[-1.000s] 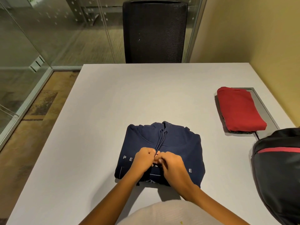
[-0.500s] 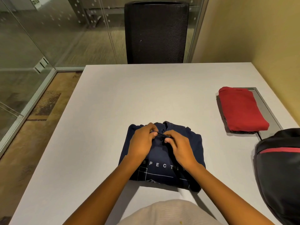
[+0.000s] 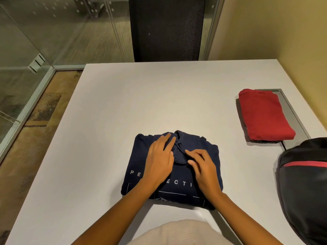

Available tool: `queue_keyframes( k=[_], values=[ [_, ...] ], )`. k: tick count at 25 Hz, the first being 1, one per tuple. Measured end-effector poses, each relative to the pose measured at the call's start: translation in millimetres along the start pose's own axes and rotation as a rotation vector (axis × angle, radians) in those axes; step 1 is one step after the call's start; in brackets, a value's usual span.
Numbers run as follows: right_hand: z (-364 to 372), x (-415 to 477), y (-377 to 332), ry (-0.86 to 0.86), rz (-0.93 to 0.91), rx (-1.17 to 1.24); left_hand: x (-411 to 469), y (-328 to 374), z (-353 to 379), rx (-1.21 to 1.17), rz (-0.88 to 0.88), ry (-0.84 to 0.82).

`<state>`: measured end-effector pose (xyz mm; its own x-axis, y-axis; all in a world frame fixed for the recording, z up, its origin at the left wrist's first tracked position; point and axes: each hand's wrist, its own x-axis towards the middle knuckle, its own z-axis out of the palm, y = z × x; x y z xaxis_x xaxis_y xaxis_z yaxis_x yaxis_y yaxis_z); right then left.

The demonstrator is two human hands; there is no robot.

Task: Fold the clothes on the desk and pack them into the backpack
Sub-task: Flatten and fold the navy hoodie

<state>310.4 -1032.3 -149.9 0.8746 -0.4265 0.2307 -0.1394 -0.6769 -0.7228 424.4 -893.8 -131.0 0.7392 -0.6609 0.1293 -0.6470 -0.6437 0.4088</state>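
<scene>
An office meeting room: glass partition walls [image 3: 53, 32] with metal frames, a black mesh chair [image 3: 167, 29] at a plain white bench [image 3: 141, 103], carpeted floor [image 3: 35, 121].
</scene>
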Motion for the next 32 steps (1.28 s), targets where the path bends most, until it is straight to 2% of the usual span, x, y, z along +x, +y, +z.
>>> queue_keyframes(
  k=[3,7,9,13,16,23,26,28,30,32],
  values=[
    [-20,16,14,0.068,0.124,0.012,3,-1,22,0.161,0.063,-0.14],
    [-51,56,64,0.156,0.249,-0.095,9,-7,44,0.235,0.044,-0.16],
    [-66,81,101,0.182,0.355,-0.255,14,-14,50,0.246,0.041,-0.153],
    [-88,123,154,0.068,0.451,-0.732,25,-24,56,0.232,0.03,-0.175],
    [-96,139,169,0.003,0.579,-0.863,27,-26,58,0.232,0.028,-0.162],
    [-96,152,183,-0.112,0.703,-0.986,28,-29,63,0.207,0.046,-0.143],
    [-98,157,179,-0.166,0.819,-0.872,30,-31,63,0.209,0.053,-0.147],
    [-107,157,183,-0.133,0.81,-0.801,34,-34,62,0.218,0.066,-0.156],
    [-117,151,181,-0.079,0.726,-0.782,36,-36,61,0.223,0.067,-0.161],
    [-116,137,171,-0.123,0.716,-0.757,39,-37,60,0.222,0.053,-0.172]
  ],
)
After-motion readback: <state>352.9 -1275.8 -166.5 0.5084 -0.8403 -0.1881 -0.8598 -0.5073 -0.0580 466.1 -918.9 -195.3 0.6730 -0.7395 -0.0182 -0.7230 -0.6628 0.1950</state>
